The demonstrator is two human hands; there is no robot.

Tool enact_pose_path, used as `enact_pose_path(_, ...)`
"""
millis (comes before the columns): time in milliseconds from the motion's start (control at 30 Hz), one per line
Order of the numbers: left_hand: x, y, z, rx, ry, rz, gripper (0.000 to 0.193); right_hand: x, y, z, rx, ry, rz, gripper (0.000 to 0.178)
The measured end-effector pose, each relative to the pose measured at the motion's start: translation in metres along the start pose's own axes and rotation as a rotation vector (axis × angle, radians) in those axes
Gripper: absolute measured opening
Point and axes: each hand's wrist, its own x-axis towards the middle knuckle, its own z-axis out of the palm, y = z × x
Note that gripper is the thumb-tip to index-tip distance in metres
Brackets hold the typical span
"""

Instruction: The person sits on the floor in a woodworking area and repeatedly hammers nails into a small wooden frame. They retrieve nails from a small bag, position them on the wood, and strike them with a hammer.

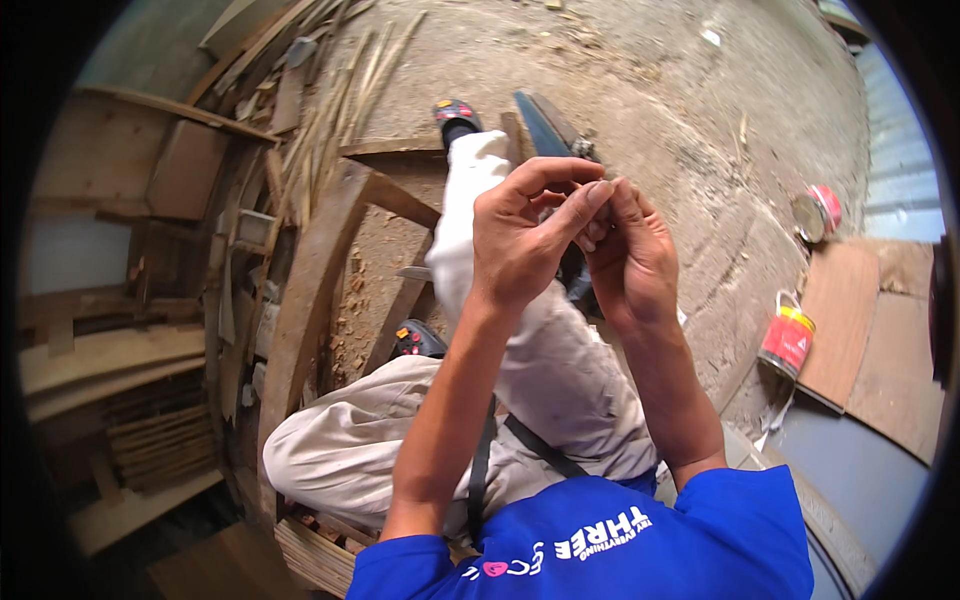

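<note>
My left hand [524,232] and my right hand [633,252] are raised together over my right leg, thumbs and fingertips meeting. Both are closed in a pinch. Whatever sits between the fingertips is too small or too hidden to name. Just beyond the hands, partly covered by them, lies a long dark blue-green tool or board [540,125] with a brown strip along it. My legs in pale trousers [575,350] are below the hands.
A wooden frame [322,270] stands at my left, with wood shavings inside it. Thin wood strips [375,75] and stacked boards [115,360] lie farther left. At the right are a red can [786,342], a pink-and-white tin [818,213] and plywood sheets [840,320].
</note>
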Motion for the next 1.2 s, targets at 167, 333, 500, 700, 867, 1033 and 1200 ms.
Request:
enact_pose_path(167, -0.014, 0.021, -0.027, -0.255, 0.162, 0.093, 0.018, 0.009, 0.015, 0.047, -0.108, -0.022, -0.009, 0.017)
enact_pose_path(333, -0.015, 0.003, -0.044, 0.361, 0.016, 0.004, 0.018, 0.025, -0.01, -0.055, -0.362, 0.047, -0.147, 0.016)
enact_pose_path(500, -0.026, -0.01, -0.057, 1.48, -0.208, -0.043, 0.024, -0.019, 0.008, -0.279, -1.225, 0.637, 0.251, 0.021)
enact_pose_path(700, -0.027, -0.021, -0.04, 1.293, -0.179, 0.018, 0.029, -0.076, 0.05, -0.398, -1.747, 0.859, 0.198, 0.031)
enact_pose_path(867, -0.017, -0.017, -0.031, 1.375, -0.231, -0.109, 0.031, -0.045, 0.061, -0.31, -1.625, 0.506, -0.22, 0.022)
enact_pose_path(1033, -0.018, -0.015, -0.029, 1.357, -0.263, -0.123, 0.032, -0.008, 0.119, -0.292, -1.659, 0.042, -0.051, 0.017)
enact_pose_path(1200, -0.016, -0.017, -0.032, 1.35, -0.251, -0.098, 0.031, 0.014, 0.158, -0.35, -2.097, 0.015, 0.278, 0.024)
